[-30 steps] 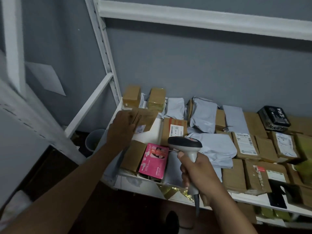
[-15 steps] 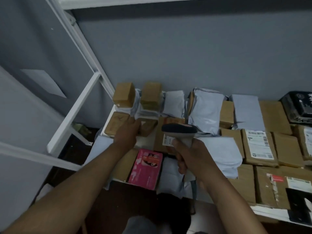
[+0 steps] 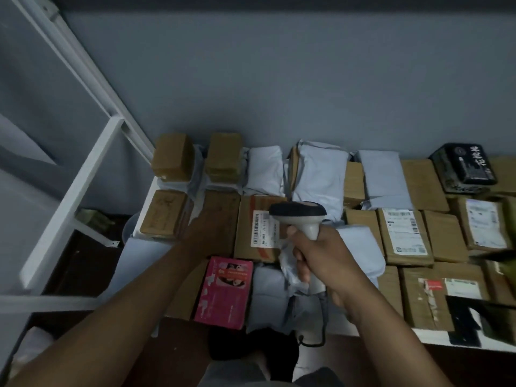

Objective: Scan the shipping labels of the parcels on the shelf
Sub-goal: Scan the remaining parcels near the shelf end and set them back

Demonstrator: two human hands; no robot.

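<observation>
Head view: right hand [image 3: 321, 258] grips scanner [image 3: 298, 215].

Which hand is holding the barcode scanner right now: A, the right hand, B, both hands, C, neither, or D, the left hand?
A: the right hand grips the barcode scanner by its handle, while the left hand rests on a brown parcel.

- Two boxes [image 3: 172, 156] stand at the shelf's [image 3: 435, 339] back-left corner.
- A labelled carton [image 3: 258, 227] lies right of another box [image 3: 163, 213].
- A printed box [image 3: 223, 291] lies at the front edge.
</observation>
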